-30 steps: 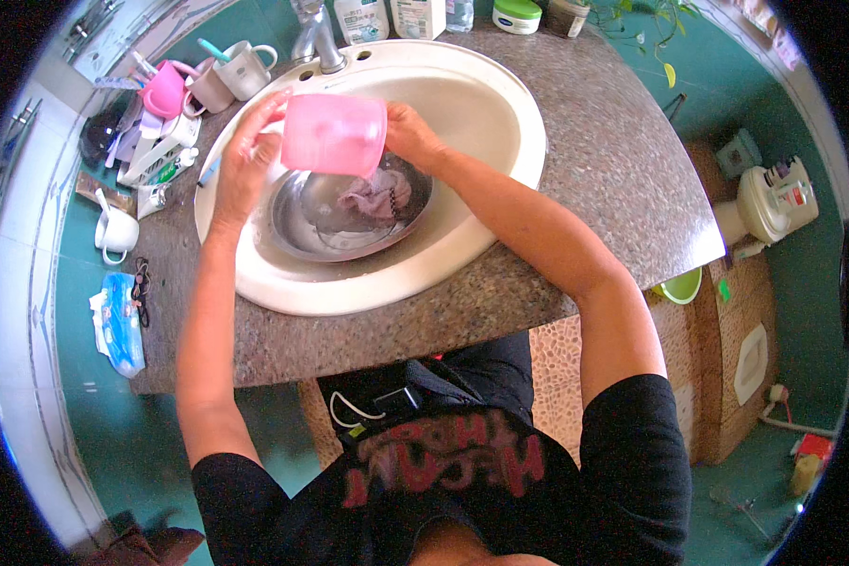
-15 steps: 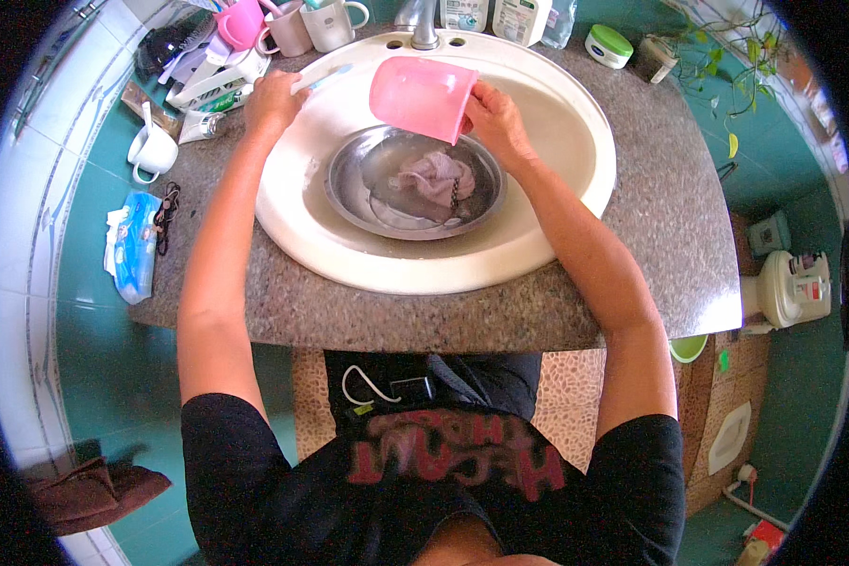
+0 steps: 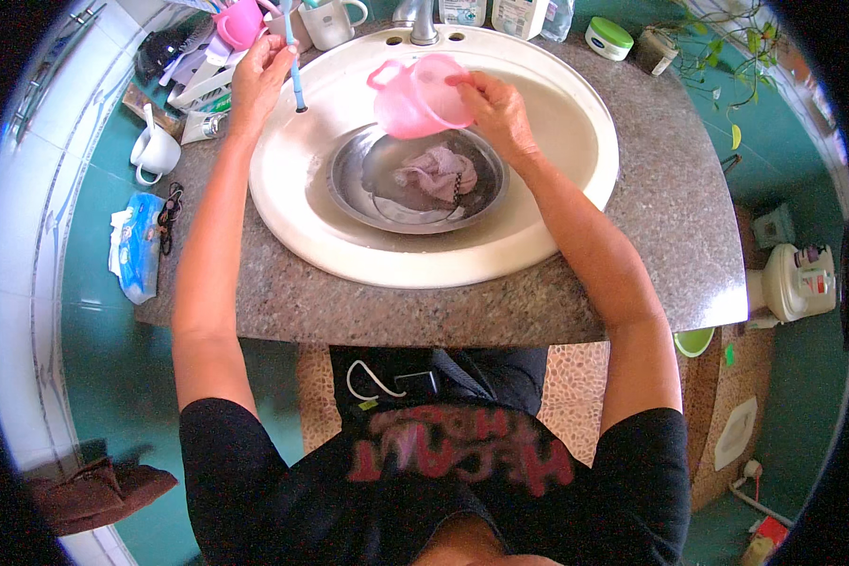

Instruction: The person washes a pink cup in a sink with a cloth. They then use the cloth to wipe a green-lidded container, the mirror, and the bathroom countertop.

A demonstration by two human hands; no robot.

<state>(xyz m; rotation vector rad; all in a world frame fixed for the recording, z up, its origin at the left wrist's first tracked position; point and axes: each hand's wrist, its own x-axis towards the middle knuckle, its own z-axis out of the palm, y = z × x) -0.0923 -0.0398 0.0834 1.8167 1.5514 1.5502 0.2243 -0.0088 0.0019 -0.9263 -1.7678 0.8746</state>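
My left hand (image 3: 262,83) is closed on a slim blue toothbrush (image 3: 298,80), held upright over the sink's left rim with its dark end pointing down. My right hand (image 3: 496,111) pinches the rim of a pink plastic cup (image 3: 415,102), its handle toward the left. The tilted cup hangs above a round metal basin (image 3: 349,203) and does not touch it. Inside the basin, a pale pink cloth (image 3: 439,174) lies bunched in cloudy water, with a dark chain across it.
The basin sits in a cream oval sink (image 3: 424,269) under a metal faucet (image 3: 423,26). Mugs (image 3: 328,26) and a toiletries holder (image 3: 203,85) crowd the back left of the stone counter (image 3: 424,316). Bottles (image 3: 517,14) and a green-lidded jar (image 3: 610,40) line the back right.
My left hand has turned the toothbrush from nearly level to upright. My right hand has rotated the pink cup, so its handle and inside now show.
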